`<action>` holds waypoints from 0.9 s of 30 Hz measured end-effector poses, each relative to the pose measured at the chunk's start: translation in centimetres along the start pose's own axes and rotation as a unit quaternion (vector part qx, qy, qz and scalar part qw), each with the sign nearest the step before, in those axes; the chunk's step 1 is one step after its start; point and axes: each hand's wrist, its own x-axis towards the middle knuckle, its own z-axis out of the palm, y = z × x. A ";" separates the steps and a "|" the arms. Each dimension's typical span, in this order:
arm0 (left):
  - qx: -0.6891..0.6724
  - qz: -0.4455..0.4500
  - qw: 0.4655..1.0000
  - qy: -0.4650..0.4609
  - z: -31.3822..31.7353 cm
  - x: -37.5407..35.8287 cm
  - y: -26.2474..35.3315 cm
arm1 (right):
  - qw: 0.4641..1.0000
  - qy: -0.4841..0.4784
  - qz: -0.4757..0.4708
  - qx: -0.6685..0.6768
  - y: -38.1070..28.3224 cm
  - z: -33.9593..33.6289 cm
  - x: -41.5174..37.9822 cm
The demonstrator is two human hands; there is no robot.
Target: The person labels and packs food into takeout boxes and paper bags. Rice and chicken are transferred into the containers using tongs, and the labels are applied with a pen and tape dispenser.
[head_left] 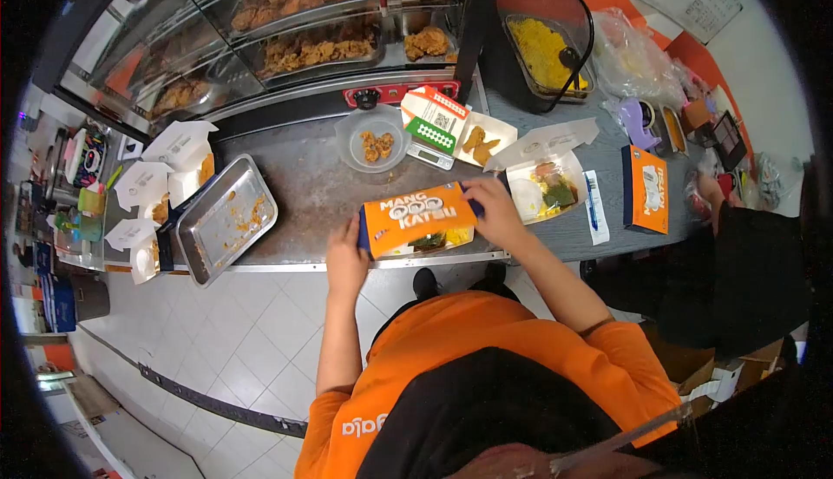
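An orange and navy cardboard takeaway box (408, 217), printed "MANG KATSU", is at the front edge of the counter between my hands. My left hand (347, 258) grips its left end, and my right hand (493, 208) has hold of the right end. Under the front of its lid some yellow and dark green food (447, 239) shows; the rest of the inside is hidden. Right of my right hand stands an open takeaway box (548, 186) with yellow food and greens. Behind the held box is a clear bowl (371, 139) with fried pieces.
An empty-looking metal tray (227, 219) with crumbs and several open boxes (165, 175) stand left. A glass cabinet (304, 28) holds fried chicken. A small scale (430, 156), a pen (595, 206), a closed box (646, 191) and a tub of yellow food (545, 52) are rightward. Another person's sleeve (737, 245) is far right.
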 end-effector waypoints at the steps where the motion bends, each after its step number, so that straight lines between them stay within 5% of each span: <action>1: -0.052 -0.019 0.998 -0.032 1.1 -0.6 -0.2 | 0.999 0.022 0.033 0.000 -0.2 1.0 -1.0; 4: -0.150 -0.032 0.985 0.073 3.9 -1.6 0.6 | 0.994 0.072 0.083 0.011 -0.5 3.8 -2.1; 6: -0.214 -0.103 0.971 0.040 3.9 -1.2 1.6 | 0.936 0.050 0.240 0.252 0.0 5.5 -2.0; 10: -0.259 -0.204 0.944 -0.017 2.6 0.4 1.6 | 0.938 0.058 0.236 0.247 0.0 4.0 0.4; 12: -0.181 -0.249 0.939 -0.151 1.3 1.3 1.7 | 0.931 -0.032 0.270 0.245 -1.0 1.8 1.8; 14: -0.198 -0.212 0.951 -0.107 0.7 1.1 2.2 | 0.949 -0.057 0.225 0.212 1.1 2.6 1.3; 17: -0.257 -0.239 0.922 -0.161 0.4 0.7 3.5 | 0.955 -0.154 0.227 0.108 0.0 1.1 0.9; 20: -0.122 -0.133 0.979 -0.093 2.5 -1.3 3.5 | 0.963 -0.148 0.170 0.148 1.0 1.8 -1.0; 23: -0.027 -0.128 0.974 -0.186 2.4 -1.6 3.6 | 0.989 -0.139 0.051 0.022 1.0 1.2 -1.6; 24: -0.027 -0.127 0.974 -0.186 2.3 -1.6 2.9 | 0.983 -0.179 0.030 -0.026 0.7 0.1 -1.2; 27: -0.203 0.065 0.970 -0.119 1.1 -0.8 1.4 | 0.964 -0.240 -0.056 -0.100 0.8 -1.8 0.6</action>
